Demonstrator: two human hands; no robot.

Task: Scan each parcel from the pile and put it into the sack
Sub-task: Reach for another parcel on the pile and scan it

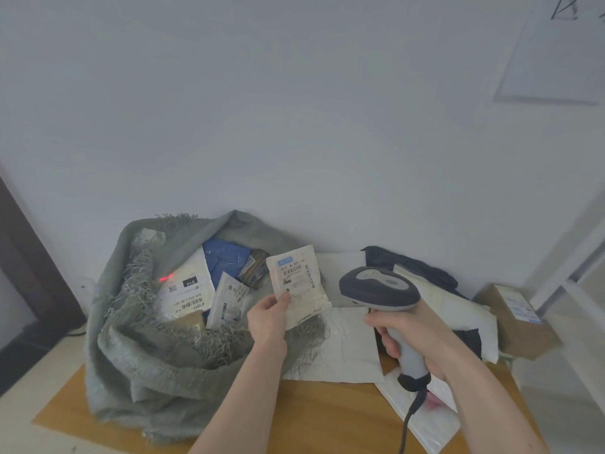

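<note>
You are midway through the job. Your left hand [266,317] holds up a small white parcel [298,285], thumb and fingers [284,299] pinched on its lower left corner, with the printed label and barcodes facing you. The parcel hangs just above the near right edge of the sack's mouth. Your right hand [414,335] is wrapped around the grip of a corded scanner [379,290], whose head sits just to the right of the parcel. A red scanner spot [165,277] falls not on the held label but on a white parcel lying inside the sack, so this scan looks not yet made.

The grey-green woven sack [147,362] slumps open on the left, its frayed rim folded down. Several parcels already lie in it: white mailers with labels, a blue one [224,262] and a darker one near the back. That part of the work appears done.

The pile [435,306] on the right still waits: white and cream mailers overlapping each other, something dark among them, and a brown cardboard box [519,319] at the far right. I cannot count them exactly.

Everything rests on a wooden bench [327,417] pushed against a plain pale wall [294,126]. A dark door frame edge shows at the far left, and a white frame or railing at the far right.
</note>
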